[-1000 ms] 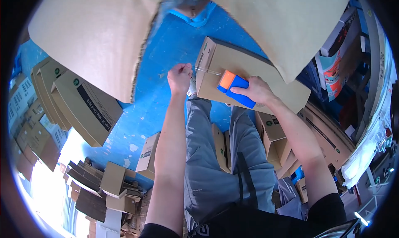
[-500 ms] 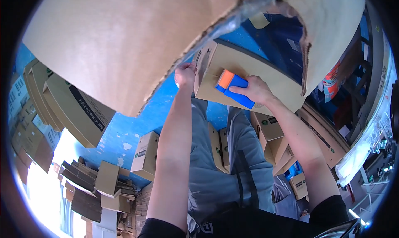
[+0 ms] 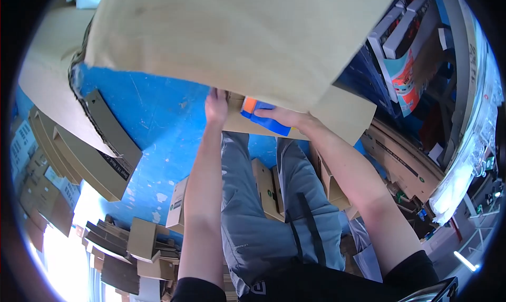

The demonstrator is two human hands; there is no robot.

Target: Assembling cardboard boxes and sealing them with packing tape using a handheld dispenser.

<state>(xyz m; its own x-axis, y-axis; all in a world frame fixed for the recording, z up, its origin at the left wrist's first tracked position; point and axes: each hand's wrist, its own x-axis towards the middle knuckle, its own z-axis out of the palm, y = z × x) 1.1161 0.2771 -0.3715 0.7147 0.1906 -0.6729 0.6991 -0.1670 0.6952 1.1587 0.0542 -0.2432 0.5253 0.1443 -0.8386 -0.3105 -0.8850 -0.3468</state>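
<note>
My right hand (image 3: 276, 116) is closed around a blue-and-orange block-shaped tool (image 3: 270, 123), its orange end toward the left. The tool is against or just over the left part of a brown cardboard box (image 3: 342, 114). My left hand (image 3: 216, 109) is raised at the box's left end, near or touching it. Its fingers are partly hidden behind a large cardboard panel (image 3: 226, 38), which also covers the far side of the box, so their grip does not show.
Flattened boxes (image 3: 100, 159) lean at the left on the blue floor (image 3: 153, 112). Cardboard pieces (image 3: 142, 238) pile at the lower left. More boxes (image 3: 269, 188) stand around my legs. Another long box (image 3: 403, 162) and clear plastic wrap (image 3: 458, 180) are at the right.
The view has shifted, and the large panel now covers more of the box and of my left fingers. My right hand still holds the tool; both hands appear further left.
</note>
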